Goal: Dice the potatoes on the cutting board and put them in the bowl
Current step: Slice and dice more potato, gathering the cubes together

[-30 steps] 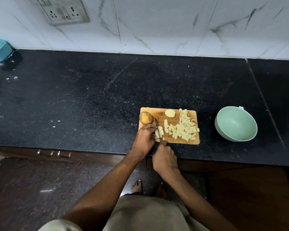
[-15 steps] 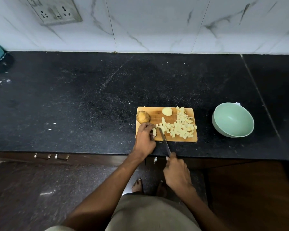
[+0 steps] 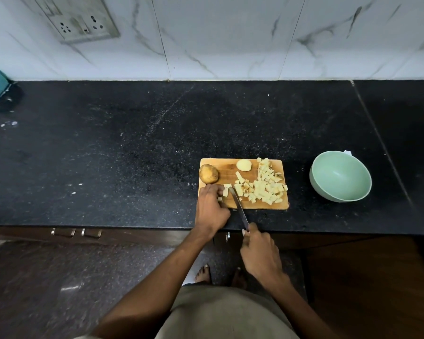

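Head: left hand [image 3: 212, 206] pinches potato strip [image 3: 225, 192] at cutting board [image 3: 260, 205] front edge; right hand [image 3: 260, 255] grips knife [image 3: 238, 206].

A single head-worn wide-angle view looks forward and steeply down from above the person's torso, facing the white marble-tiled wall [image 3: 230, 37] at 12 o'clock. The black speckled stone table [image 3: 108, 155] spans the middle of the frame, with its near edge below centre. The rectangular wooden cutting board [image 3: 230, 167] sits just right of centre, near enough to make out single pieces on it. Both forearms enter from 6 o'clock. The dark floor [image 3: 47, 289] and bare feet show at the bottom. Straight lines bow toward the edges.
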